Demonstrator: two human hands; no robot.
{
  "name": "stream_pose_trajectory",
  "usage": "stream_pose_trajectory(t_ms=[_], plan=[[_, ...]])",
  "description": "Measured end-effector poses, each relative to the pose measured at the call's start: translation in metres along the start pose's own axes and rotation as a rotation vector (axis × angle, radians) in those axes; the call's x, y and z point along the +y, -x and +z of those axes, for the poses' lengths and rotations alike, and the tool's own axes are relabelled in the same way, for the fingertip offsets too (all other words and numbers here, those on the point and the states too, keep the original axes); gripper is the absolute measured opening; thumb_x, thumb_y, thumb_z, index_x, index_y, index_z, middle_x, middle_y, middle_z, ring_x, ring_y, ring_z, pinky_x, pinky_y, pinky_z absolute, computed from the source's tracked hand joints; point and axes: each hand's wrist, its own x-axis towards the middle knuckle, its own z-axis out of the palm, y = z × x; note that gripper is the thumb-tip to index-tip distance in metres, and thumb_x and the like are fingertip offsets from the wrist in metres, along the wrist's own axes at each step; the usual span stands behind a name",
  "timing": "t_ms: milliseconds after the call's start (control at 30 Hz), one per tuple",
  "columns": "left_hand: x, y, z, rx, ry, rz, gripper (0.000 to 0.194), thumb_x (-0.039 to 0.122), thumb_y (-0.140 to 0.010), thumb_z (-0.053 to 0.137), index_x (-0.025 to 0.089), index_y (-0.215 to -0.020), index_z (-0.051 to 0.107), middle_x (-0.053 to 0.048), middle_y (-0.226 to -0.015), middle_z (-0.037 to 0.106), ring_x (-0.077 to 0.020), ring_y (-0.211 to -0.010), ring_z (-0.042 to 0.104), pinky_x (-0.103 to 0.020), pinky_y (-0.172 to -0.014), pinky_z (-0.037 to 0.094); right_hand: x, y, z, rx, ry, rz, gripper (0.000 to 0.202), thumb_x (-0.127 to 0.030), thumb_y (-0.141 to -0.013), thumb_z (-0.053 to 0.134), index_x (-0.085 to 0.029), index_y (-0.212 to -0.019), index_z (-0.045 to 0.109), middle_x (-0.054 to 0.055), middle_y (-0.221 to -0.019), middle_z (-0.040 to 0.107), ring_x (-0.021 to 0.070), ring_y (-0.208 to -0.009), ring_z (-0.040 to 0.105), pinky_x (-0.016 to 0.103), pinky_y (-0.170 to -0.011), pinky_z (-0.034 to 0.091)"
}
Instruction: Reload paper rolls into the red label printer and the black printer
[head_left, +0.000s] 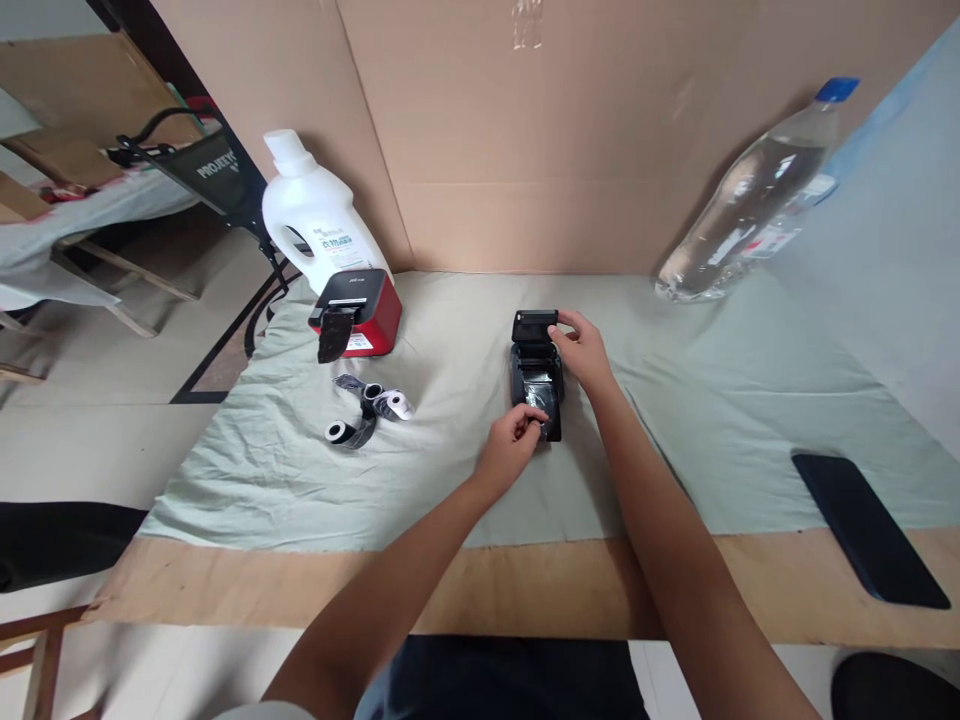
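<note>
A small black device, which looks like a portable receipt printer, lies on the cloth with its lid raised. My right hand grips the right edge of that lid between thumb and fingers. At the device's near end, my left hand is closed in a pinch on a glossy black strip that runs out of the open bay. The fingertips hide part of the strip. Left of the hands lie small dark-printed paper rolls with white cores, partly unwound.
A red and black label printer with a dark strip hanging out stands at the left, before a white detergent jug. A large water bottle leans at the back right. A dark phone lies near the front edge. Cardboard walls the back.
</note>
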Motion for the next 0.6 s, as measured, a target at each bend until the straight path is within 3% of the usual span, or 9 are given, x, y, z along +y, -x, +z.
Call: stream_pose_trajectory(t_ms=[133, 267, 400, 600], plan=[[0.002, 0.001, -0.001, -0.004, 0.018, -0.024, 0.014, 0.032, -0.086, 0.066, 0.02, -0.089, 0.071, 0.005, -0.063, 0.05, -0.0112, -0.058, 0.044, -0.024, -0.057, 0.033, -0.01, 0.001, -0.016, -0.08, 0.071, -0.056, 0.041, -0.039, -0.088, 0.068, -0.02, -0.122, 0.081, 0.011, -0.123, 0.079, 0.0208, -0.085, 0.069, 0.044, -0.094, 0.058], [0.005, 0.002, 0.0, -0.021, 0.025, -0.023, 0.016, 0.034, -0.085, 0.067, 0.02, -0.089, 0.072, 0.004, -0.062, 0.051, -0.0114, -0.058, 0.047, -0.024, -0.056, 0.034, -0.022, 0.001, -0.036, -0.264, 0.134, -0.118, 0.031, -0.029, -0.084, 0.072, -0.024, -0.111, 0.086, 0.009, -0.121, 0.077, 0.0202, -0.087, 0.069, 0.044, -0.097, 0.057], [0.007, 0.002, -0.001, -0.022, 0.021, 0.002, 0.015, 0.033, -0.086, 0.066, 0.019, -0.09, 0.071, 0.004, -0.063, 0.052, -0.0113, -0.059, 0.046, -0.024, -0.057, 0.035, -0.033, 0.004, -0.049, -0.425, 0.197, -0.115, 0.025, -0.024, -0.08, 0.074, -0.025, -0.1, 0.088, 0.008, -0.117, 0.076, 0.0198, -0.083, 0.068, 0.041, -0.091, 0.059], [0.005, 0.002, -0.001, -0.044, -0.025, -0.003, 0.014, 0.031, -0.089, 0.065, 0.02, -0.092, 0.073, 0.003, -0.066, 0.055, -0.0122, -0.061, 0.048, -0.025, -0.06, 0.037, -0.03, 0.006, -0.032, -0.36, 0.159, 0.038, 0.043, -0.025, -0.081, 0.075, -0.027, -0.122, 0.085, 0.009, -0.125, 0.077, 0.02, -0.084, 0.066, 0.044, -0.092, 0.06]])
